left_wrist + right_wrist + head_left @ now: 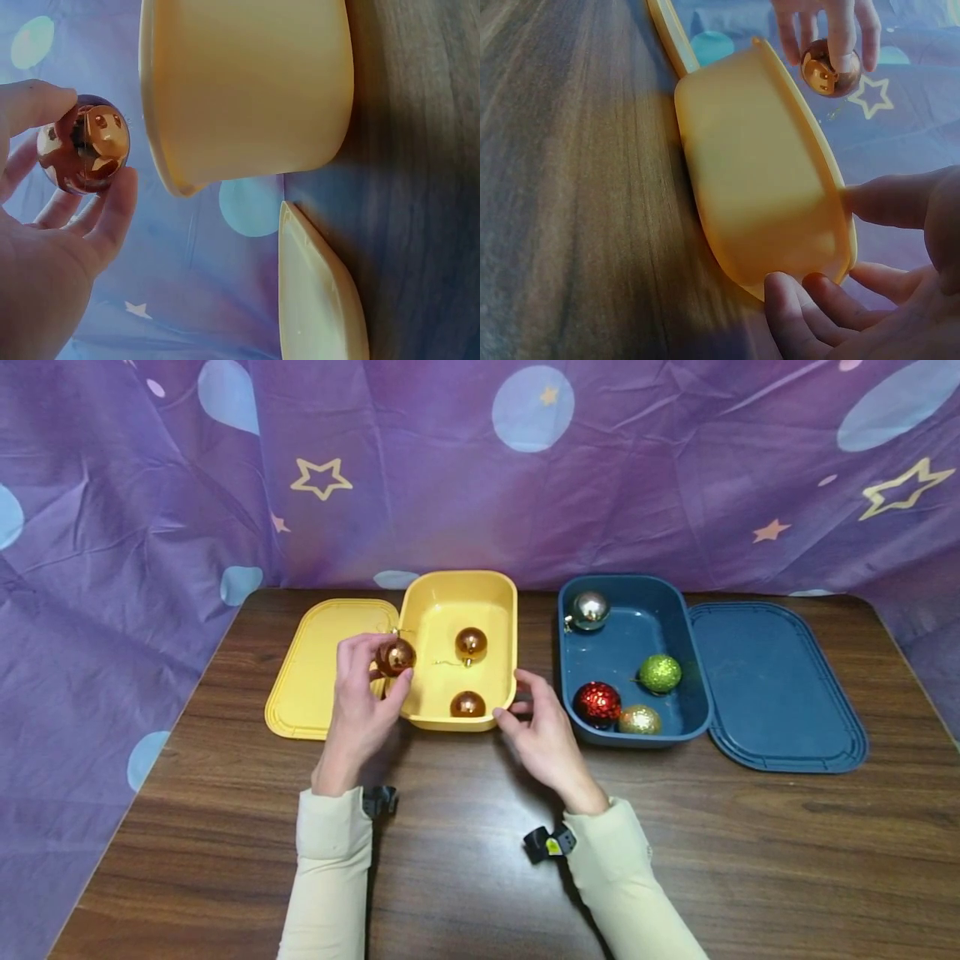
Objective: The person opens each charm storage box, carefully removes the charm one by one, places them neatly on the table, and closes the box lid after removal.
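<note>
We find the left hand (363,697), left of centre in the head frame, gripping a copper ball (400,656) between thumb and fingers; the ball hangs by the left rim of the yellow box (450,725) (clear of it in both wrist views); the right hand (546,739), at frame centre, holds that box's lower right corner; we count two further copper balls (471,643) inside; the yellow lid (303,668) lies at left; right of centre, the blue box (618,647) contains silver (590,610), green (660,674), red (597,703) and gold balls (640,721); the blue lid (780,685) lies farther right.
</note>
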A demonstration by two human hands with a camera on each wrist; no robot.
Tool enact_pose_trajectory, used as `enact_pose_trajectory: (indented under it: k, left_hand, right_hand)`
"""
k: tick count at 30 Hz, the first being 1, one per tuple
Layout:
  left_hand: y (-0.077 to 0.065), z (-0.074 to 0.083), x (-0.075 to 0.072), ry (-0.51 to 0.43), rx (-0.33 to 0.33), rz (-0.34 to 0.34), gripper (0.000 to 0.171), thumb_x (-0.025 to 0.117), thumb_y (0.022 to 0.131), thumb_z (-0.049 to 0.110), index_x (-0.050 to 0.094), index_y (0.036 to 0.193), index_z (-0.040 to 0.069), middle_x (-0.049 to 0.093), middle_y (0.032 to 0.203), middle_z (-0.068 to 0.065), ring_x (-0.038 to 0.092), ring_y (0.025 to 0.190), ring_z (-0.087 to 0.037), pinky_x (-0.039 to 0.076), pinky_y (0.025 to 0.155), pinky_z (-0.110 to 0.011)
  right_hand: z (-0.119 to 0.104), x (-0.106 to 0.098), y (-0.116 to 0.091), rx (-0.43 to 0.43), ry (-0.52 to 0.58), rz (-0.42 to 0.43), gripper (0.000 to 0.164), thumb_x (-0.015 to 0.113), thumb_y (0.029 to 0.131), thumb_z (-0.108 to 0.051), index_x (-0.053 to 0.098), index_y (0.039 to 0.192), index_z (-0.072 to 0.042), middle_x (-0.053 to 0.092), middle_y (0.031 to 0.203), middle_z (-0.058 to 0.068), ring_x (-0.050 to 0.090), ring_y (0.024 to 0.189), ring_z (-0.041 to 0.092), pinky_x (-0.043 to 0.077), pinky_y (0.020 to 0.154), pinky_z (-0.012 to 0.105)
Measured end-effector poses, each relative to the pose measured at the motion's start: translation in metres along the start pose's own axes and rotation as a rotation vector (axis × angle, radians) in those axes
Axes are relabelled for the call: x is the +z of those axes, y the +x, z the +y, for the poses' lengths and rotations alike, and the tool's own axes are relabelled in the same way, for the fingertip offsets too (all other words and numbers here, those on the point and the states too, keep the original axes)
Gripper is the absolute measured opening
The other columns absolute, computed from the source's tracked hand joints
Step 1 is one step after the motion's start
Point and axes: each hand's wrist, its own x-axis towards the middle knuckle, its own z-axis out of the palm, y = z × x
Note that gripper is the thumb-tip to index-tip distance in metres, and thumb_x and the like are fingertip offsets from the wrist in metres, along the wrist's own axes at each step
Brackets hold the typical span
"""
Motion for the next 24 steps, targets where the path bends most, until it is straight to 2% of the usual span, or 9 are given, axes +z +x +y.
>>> enact_pose_trajectory:
  k: [4, 12, 16, 20, 24]
  left_hand:
    - [0.0, 0.002, -0.003, 0.002, -0.001, -0.005, 0.046, 0.069, 0.082, 0.001, 0.053, 0.124, 0.0, 0.044, 0.123, -0.021, 0.055, 0.105, -0.029, 0.055, 0.083, -0.041]
    - [-0.001, 0.014, -0.011, 0.006, 0.035, -0.002, 0.045, 0.072, 0.079, -0.002, 0.056, 0.12, -0.001, 0.048, 0.122, -0.02, 0.057, 0.109, -0.028, 0.056, 0.085, -0.041]
    - [-0.002, 0.018, -0.017, -0.042, 0.008, -0.014, 0.046, 0.073, 0.079, -0.003, 0.054, 0.121, -0.002, 0.049, 0.122, -0.018, 0.057, 0.109, -0.026, 0.056, 0.086, -0.029]
    - [-0.008, 0.017, -0.024, -0.092, -0.032, -0.073, 0.047, 0.073, 0.079, -0.005, 0.053, 0.121, -0.004, 0.049, 0.122, -0.017, 0.058, 0.11, -0.025, 0.052, 0.086, -0.014]
    - [-0.019, 0.014, -0.031, -0.079, -0.036, -0.166, 0.047, 0.076, 0.077, -0.005, 0.055, 0.118, -0.002, 0.054, 0.119, -0.014, 0.06, 0.107, -0.023, 0.051, 0.087, -0.013]
  right_hand:
    - [0.0, 0.002, 0.0, -0.007, 0.002, 0.005, 0.062, 0.065, 0.089, -0.012, 0.037, 0.143, -0.003, 0.047, 0.137, 0.018, 0.062, 0.108, 0.029, 0.054, 0.086, 0.04]
    - [0.001, 0.002, 0.0, -0.013, 0.003, 0.008, 0.062, 0.065, 0.089, -0.012, 0.037, 0.143, -0.003, 0.047, 0.138, 0.018, 0.062, 0.108, 0.029, 0.054, 0.085, 0.04]
    - [0.001, 0.001, 0.0, -0.01, 0.009, 0.0, 0.062, 0.065, 0.089, -0.012, 0.037, 0.144, -0.003, 0.046, 0.138, 0.018, 0.062, 0.108, 0.029, 0.054, 0.086, 0.04]
    - [0.001, 0.0, 0.0, 0.003, 0.003, -0.004, 0.061, 0.064, 0.09, -0.014, 0.037, 0.144, -0.004, 0.046, 0.139, 0.016, 0.061, 0.109, 0.029, 0.054, 0.086, 0.039]
    - [0.002, -0.001, 0.0, 0.0, -0.005, -0.005, 0.061, 0.063, 0.09, -0.015, 0.037, 0.144, -0.005, 0.046, 0.139, 0.016, 0.062, 0.108, 0.029, 0.054, 0.085, 0.039]
